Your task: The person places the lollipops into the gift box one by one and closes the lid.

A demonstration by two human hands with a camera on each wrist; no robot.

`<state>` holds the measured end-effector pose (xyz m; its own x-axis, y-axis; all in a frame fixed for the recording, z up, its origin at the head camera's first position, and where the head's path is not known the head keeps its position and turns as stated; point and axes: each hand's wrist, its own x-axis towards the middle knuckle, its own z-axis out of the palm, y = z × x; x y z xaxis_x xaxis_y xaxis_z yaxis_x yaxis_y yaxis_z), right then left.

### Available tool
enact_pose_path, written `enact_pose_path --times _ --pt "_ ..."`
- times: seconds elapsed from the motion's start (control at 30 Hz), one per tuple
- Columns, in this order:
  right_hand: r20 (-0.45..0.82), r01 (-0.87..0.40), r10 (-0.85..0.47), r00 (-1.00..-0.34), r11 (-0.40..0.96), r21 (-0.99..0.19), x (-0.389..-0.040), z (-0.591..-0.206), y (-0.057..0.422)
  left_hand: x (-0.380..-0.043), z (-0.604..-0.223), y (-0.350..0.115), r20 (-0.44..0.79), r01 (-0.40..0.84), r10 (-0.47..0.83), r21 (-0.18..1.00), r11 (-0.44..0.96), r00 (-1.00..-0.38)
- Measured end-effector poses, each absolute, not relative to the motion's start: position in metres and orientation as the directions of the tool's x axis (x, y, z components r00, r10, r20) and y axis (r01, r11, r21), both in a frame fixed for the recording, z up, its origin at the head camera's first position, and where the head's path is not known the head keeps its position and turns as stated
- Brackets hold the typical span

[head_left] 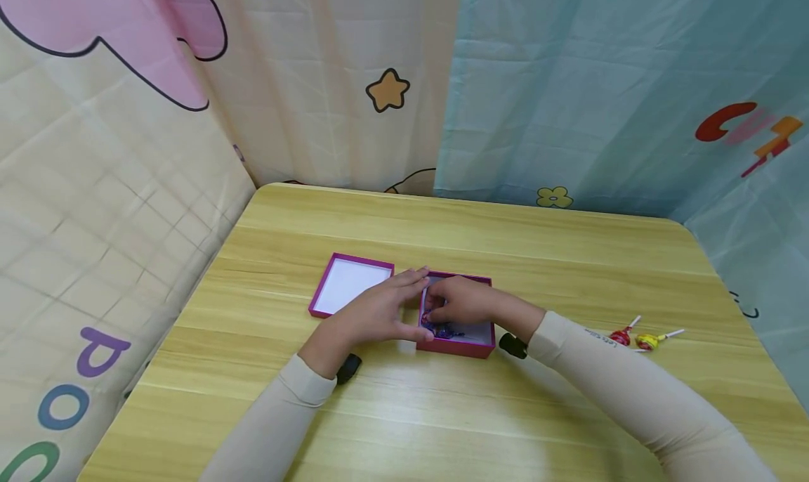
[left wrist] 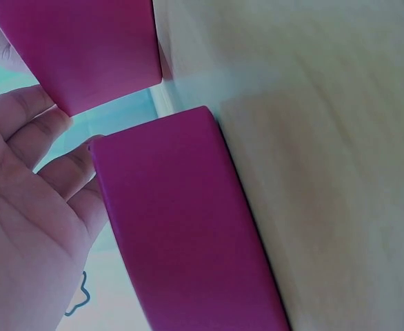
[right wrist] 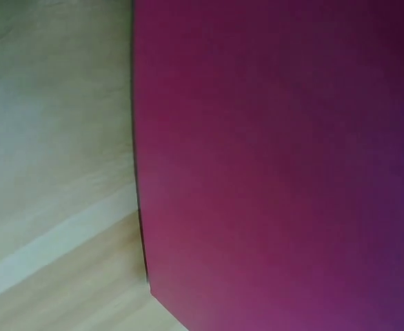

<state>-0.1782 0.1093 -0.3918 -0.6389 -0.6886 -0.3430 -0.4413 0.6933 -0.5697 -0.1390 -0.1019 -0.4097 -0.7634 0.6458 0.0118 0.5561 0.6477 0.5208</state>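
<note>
A magenta box (head_left: 456,348) with a pale inside sits on the table. My left hand (head_left: 377,312) spans its left side, thumb by the front corner and straight fingers at the back corner. In the left wrist view those fingers (left wrist: 40,127) touch the box wall (left wrist: 98,48). Reaching into the box from the right, my right hand (head_left: 464,301) has curled fingers pinching a lollipop (head_left: 426,320), mostly hidden beneath them. Purple-blue wrapped candy (head_left: 447,331) lies in the box below the fingers. The box's outer wall (right wrist: 271,172) fills most of the right wrist view.
Left of the box lies its lid (head_left: 352,285), white inside facing up. A red lollipop (head_left: 621,336) and a yellow lollipop (head_left: 647,341) lie beyond the right sleeve, with another white stick partly showing. Printed curtains (head_left: 329,116) hang behind the wooden table (head_left: 537,239).
</note>
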Motion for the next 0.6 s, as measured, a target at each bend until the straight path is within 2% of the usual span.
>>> enact_pose_path --times 0.33,0.6 --pt "-0.329 -0.468 -0.703 -0.631 0.683 -0.561 -0.177 -0.3894 0.1087 -0.1385 -0.4084 -0.1018 0.003 0.548 0.642 0.524 0.652 -0.767" --pt "-0.333 -0.466 -0.685 -0.649 0.703 -0.538 -0.1786 -0.3893 0.1092 -0.1378 -0.4061 -0.1014 -0.005 0.542 0.639 0.523 0.657 -0.769"
